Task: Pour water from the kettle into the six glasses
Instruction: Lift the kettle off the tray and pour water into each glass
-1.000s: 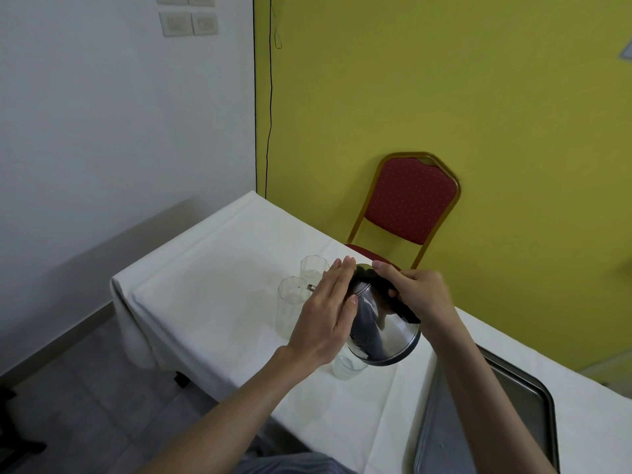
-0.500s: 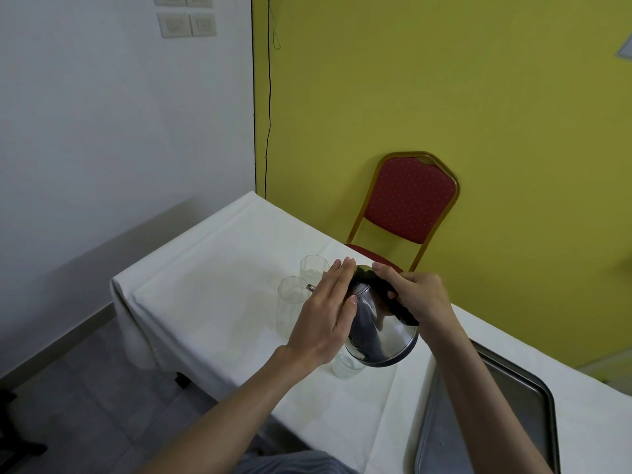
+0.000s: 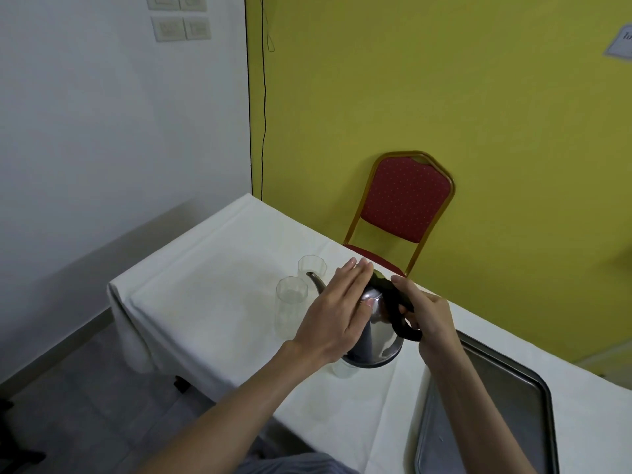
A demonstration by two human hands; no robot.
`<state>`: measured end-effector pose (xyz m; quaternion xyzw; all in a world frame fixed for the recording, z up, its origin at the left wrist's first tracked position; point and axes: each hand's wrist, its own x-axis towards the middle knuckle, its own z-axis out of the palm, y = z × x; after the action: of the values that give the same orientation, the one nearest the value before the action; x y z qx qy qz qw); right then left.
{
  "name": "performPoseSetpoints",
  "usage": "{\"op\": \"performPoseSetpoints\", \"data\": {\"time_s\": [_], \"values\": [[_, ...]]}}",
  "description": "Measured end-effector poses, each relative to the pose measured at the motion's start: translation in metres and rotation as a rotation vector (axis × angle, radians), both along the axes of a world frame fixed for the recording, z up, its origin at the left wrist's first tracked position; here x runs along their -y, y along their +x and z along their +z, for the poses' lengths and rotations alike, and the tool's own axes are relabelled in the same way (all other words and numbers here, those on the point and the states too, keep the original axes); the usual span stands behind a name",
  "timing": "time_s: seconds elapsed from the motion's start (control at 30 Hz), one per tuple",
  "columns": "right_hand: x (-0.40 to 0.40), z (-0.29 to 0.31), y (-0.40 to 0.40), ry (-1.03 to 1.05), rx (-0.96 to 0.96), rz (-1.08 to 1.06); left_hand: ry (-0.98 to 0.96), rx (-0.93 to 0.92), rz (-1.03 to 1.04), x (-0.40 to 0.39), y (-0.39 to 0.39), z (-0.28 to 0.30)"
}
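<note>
A shiny steel kettle [image 3: 378,331] with a black handle is tilted leftward above the white tablecloth. My right hand [image 3: 424,314] grips the black handle. My left hand [image 3: 337,314] lies flat, fingers together, against the kettle's lid and side. The thin spout [image 3: 315,281] points toward two clear glasses: a near one [image 3: 290,311] and a far one [image 3: 312,266]. A third glass [image 3: 343,369] stands under the kettle's base, mostly hidden. Other glasses are hidden behind my hands and the kettle.
A grey metal tray [image 3: 513,405] lies on the table [image 3: 205,285] at the right front. A red chair [image 3: 403,206] with a gold frame stands behind the table against the yellow wall. The table's left end drops off to the tiled floor.
The kettle is tilted slightly less and its spout shows more clearly above the near glass. Both hands keep their hold.
</note>
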<state>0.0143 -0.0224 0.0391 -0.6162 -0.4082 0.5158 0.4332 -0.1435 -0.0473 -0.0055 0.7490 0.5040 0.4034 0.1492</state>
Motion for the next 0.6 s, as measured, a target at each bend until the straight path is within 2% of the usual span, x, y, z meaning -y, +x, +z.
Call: {"op": "performPoseSetpoints", "data": {"time_s": [0.33,0.6], "values": [[0.012,0.005,0.025,0.051,-0.15,-0.133,0.136,-0.148,-0.107,-0.015,0.027,0.017],[0.01,0.004,0.054,0.077,0.04,-0.216,0.096,-0.219,-0.175,-0.018,0.048,0.007]]}}
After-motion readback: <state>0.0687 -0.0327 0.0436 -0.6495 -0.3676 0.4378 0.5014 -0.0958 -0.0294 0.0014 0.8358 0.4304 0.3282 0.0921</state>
